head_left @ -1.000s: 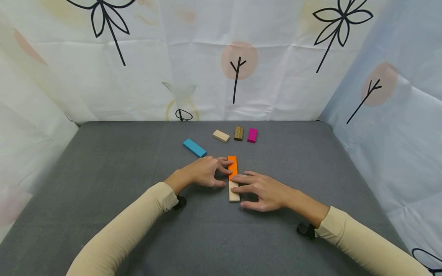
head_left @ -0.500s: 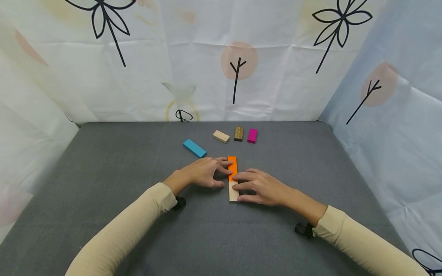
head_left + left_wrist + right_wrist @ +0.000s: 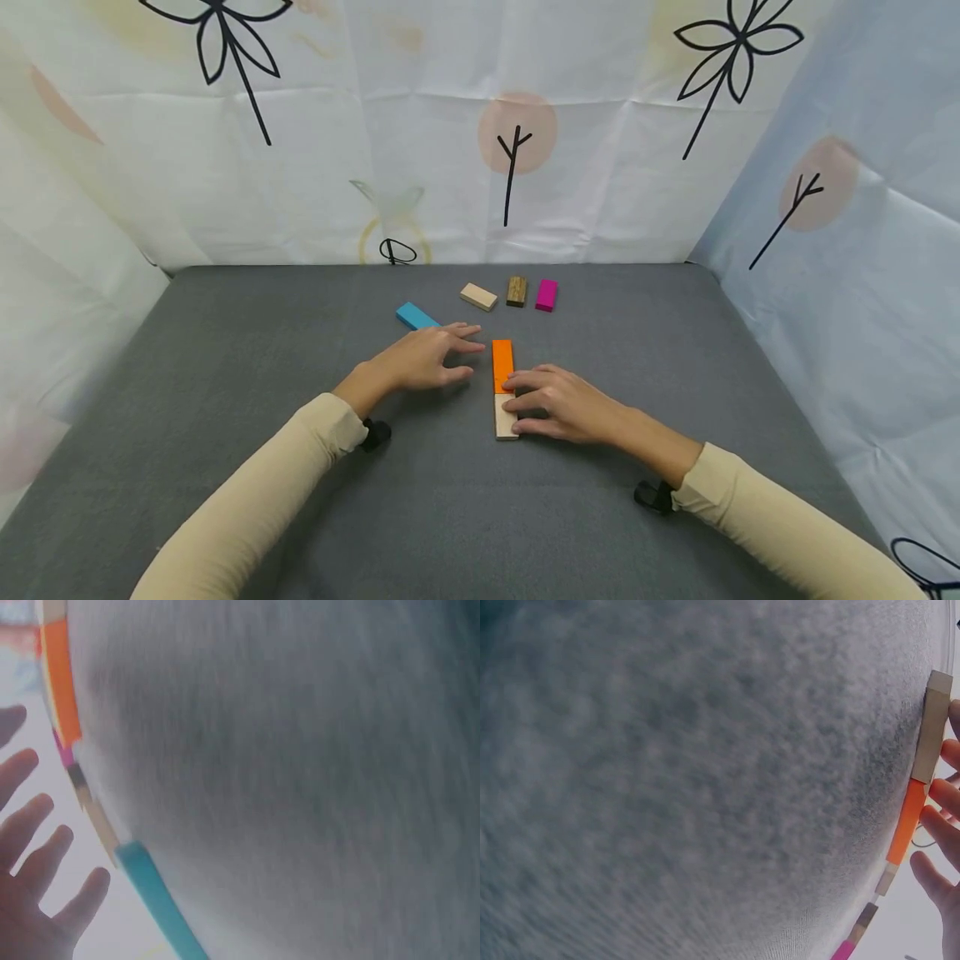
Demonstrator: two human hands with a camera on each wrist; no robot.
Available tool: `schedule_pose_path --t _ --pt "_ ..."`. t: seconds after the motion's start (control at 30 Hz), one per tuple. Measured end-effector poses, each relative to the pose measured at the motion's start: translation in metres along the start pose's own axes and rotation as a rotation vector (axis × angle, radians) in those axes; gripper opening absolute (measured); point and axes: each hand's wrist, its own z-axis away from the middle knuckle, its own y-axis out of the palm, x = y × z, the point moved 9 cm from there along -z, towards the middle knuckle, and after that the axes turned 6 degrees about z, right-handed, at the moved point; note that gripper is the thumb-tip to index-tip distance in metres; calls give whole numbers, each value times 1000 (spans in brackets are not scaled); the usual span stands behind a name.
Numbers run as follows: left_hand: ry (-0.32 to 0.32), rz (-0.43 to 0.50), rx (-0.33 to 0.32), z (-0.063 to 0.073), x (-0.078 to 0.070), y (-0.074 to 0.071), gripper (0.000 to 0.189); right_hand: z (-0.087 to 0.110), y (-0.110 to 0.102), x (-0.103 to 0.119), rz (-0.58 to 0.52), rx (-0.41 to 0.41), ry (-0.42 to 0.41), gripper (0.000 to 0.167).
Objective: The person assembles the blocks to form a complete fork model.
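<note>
My loosely spread right hand [image 3: 562, 407] seemingly aligns orange block [image 3: 502, 362] and pale block [image 3: 505, 425]; next, likely, my wide, empty left hand [image 3: 422, 358] needs the blue block [image 3: 415, 316] at ten o'clock.

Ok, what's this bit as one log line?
left fingers: empty | right fingers: touching orange block, nearest pale block | pair: end to end

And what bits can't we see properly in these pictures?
Head view: the blue block's near end, hidden by the left hand.
Head view: the orange block's near right corner, covered by the right hand.
Left wrist view: the grey tabletop's weave, blurred.
Right wrist view: the pink block's end, cut off by the bottom edge.
</note>
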Motion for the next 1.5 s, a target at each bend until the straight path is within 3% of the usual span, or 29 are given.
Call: schedule_pose_path --t 0.3,0.47,0.63,0.83,1.07,1.3,1.5 --pt "-157 -64 -155 25 55 -47 45 -2 0 -4 -14 15 47 36" --pt "-240 -75 -125 37 81 -54 45 -3 0 -4 -6 33 59 39" --pt "-270 -47 -83 45 94 -52 46 -4 1 -4 -12 59 80 37" --pt "-280 -39 -41 47 93 -47 49 -5 3 -5 -12 75 90 35" --pt "-279 -116 -34 44 87 -41 51 -5 5 -9 -29 102 114 35" --pt "-195 -183 -79 35 72 -35 47 -5 5 -9 -41 109 122 36" --pt "-149 -184 -80 29 58 -28 49 -5 6 -9 -46 116 131 36"
